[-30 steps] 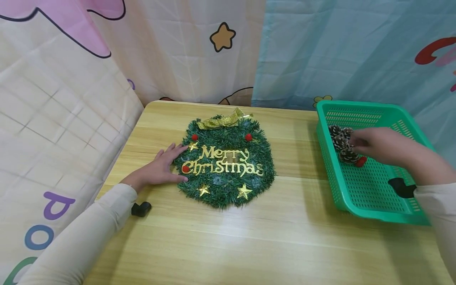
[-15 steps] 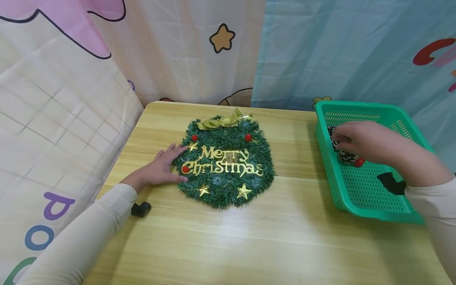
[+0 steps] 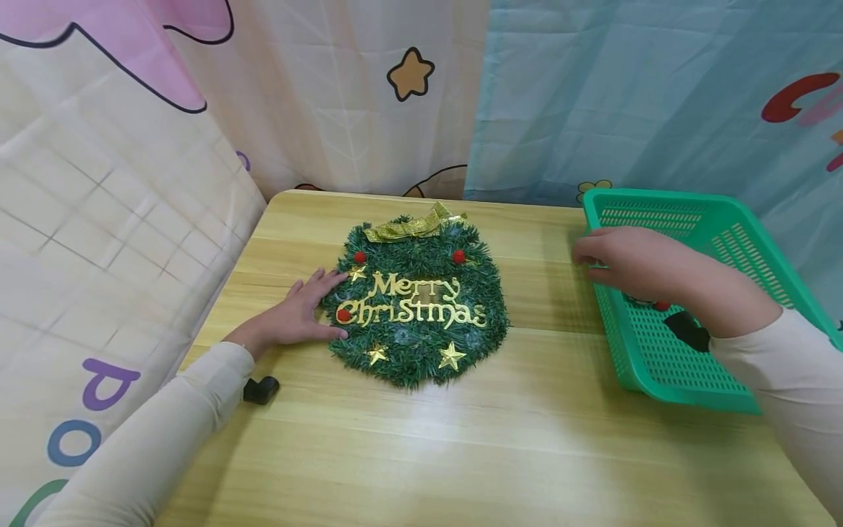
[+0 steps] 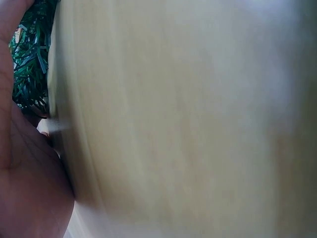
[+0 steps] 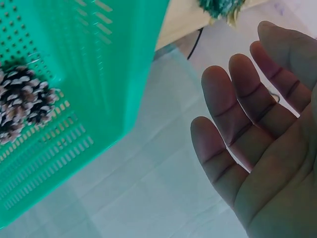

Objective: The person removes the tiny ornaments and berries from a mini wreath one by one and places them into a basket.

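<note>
A green tinsel wreath [image 3: 418,307] with gold "Merry Christmas" lettering, gold stars, red berries and a gold bow lies flat on the wooden table [image 3: 461,454]. My left hand [image 3: 299,311] rests flat on the table, fingers straight and touching the wreath's left edge; the left wrist view shows the wreath [image 4: 29,59] past my palm. My right hand [image 3: 596,256] hovers over the left rim of the green basket [image 3: 665,373]. In the right wrist view its fingers [image 5: 233,114] are relaxed and hold nothing. Frosted pine cones [image 5: 22,106] lie on the basket [image 5: 114,59] floor.
Printed curtains [image 3: 408,95] hang close behind the table and along its left side. The basket sits at the table's right edge. A red berry [image 3: 661,305] peeks out under my right wrist. Bare wood stretches in front of the wreath.
My right hand has drawn away from the pine cones in the basket and moved left, to above the basket's left rim. The left hand and wreath have not moved.
</note>
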The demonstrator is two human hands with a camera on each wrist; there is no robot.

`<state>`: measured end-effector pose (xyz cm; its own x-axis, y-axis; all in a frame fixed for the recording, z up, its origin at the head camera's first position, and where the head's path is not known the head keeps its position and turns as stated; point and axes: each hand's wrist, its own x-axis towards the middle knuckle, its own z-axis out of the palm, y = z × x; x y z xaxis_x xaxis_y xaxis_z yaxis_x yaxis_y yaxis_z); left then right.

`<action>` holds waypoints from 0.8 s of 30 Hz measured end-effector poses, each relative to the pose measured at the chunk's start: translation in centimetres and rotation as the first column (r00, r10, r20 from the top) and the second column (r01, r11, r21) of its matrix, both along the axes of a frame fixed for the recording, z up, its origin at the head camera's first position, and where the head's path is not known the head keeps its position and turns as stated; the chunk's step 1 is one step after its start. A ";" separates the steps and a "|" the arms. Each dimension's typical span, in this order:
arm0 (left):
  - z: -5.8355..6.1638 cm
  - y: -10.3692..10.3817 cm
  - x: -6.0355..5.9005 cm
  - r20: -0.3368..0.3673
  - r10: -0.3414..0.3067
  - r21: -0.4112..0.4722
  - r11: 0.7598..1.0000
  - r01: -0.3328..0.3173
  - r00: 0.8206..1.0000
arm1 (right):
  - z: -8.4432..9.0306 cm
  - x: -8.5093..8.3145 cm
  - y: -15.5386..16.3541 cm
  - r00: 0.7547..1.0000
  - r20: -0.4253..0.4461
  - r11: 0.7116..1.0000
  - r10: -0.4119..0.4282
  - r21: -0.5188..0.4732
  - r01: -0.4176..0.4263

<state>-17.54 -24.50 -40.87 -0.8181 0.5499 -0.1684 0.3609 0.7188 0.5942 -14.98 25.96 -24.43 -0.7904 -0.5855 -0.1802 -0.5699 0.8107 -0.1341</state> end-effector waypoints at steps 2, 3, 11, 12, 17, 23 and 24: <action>0.0 0.0 0.0 0.002 0.002 0.001 1.000 -0.002 1.000 | -0.1 0.0 -0.7 1.000 0.006 1.000 0.016 -0.009 -0.016; 0.0 0.0 0.0 0.003 0.004 0.002 1.000 -0.004 1.000 | -0.1 0.0 -1.0 1.000 0.005 1.000 0.026 -0.012 -0.026; 0.0 0.1 0.0 0.004 0.000 0.007 1.000 0.000 1.000 | -1.3 -0.5 -3.6 0.994 0.027 0.994 0.106 0.031 -0.107; 0.0 0.1 0.0 0.003 -0.001 0.007 1.000 0.001 1.000 | -1.5 -0.5 -3.9 0.993 0.029 0.993 0.113 0.033 -0.114; 0.0 0.1 0.0 0.004 0.000 0.010 1.000 0.000 1.000 | -2.1 -0.8 -5.3 0.989 0.029 0.986 0.145 0.074 -0.147; 0.1 0.1 0.0 0.005 -0.001 0.009 1.000 0.001 1.000 | -3.1 -1.8 -6.8 0.981 0.048 0.978 0.189 0.085 -0.193; 0.1 0.1 0.0 0.004 0.000 0.008 1.000 0.000 1.000 | -3.2 -2.0 -7.1 0.980 0.044 0.977 0.195 0.078 -0.198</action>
<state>-17.57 -24.44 -40.77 -0.8172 0.5515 -0.1674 0.3588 0.7140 0.6012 -16.97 18.91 -27.65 -0.6538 -0.7107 -0.2597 -0.7151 0.6926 -0.0950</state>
